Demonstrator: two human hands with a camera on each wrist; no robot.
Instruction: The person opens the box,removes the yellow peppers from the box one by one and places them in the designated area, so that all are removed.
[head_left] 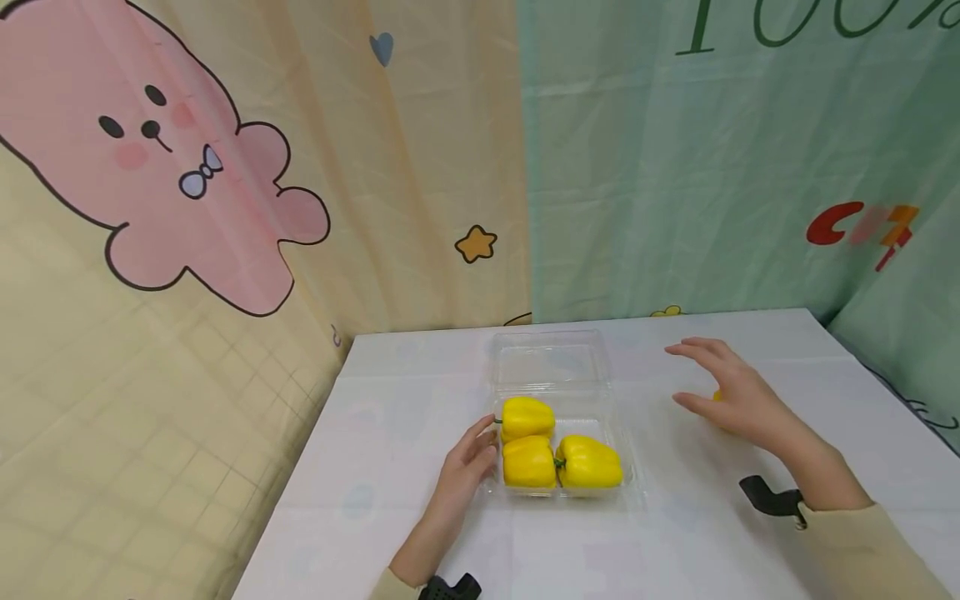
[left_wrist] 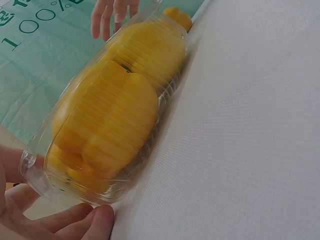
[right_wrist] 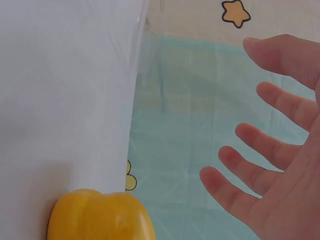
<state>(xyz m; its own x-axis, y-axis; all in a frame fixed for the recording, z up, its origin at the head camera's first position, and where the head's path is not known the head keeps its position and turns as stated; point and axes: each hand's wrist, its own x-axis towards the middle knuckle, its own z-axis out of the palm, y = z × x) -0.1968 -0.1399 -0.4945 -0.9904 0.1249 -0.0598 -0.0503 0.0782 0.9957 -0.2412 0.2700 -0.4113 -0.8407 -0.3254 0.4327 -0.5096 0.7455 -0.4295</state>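
A clear plastic clamshell box [head_left: 551, 364] lies with its lid folded back on the table. In its tray sit three yellow bell peppers: one pepper [head_left: 528, 418] at the back left, another [head_left: 528, 462] at the front left, a third [head_left: 590, 462] at the front right. My left hand [head_left: 467, 467] rests its fingers at the tray's left side, fingertips at the plastic wall in the left wrist view. Off to the right, my right hand [head_left: 731, 396] is raised with fingers spread and holds nothing. Another yellow bell pepper [right_wrist: 101, 217] lies near it, mostly hidden behind the hand in the head view.
The table carries a white cloth [head_left: 405, 392]. Behind it hangs a printed curtain [head_left: 420, 167], beige on the left and green on the right. A black wrist strap mount [head_left: 772, 497] sticks out from the right sleeve.
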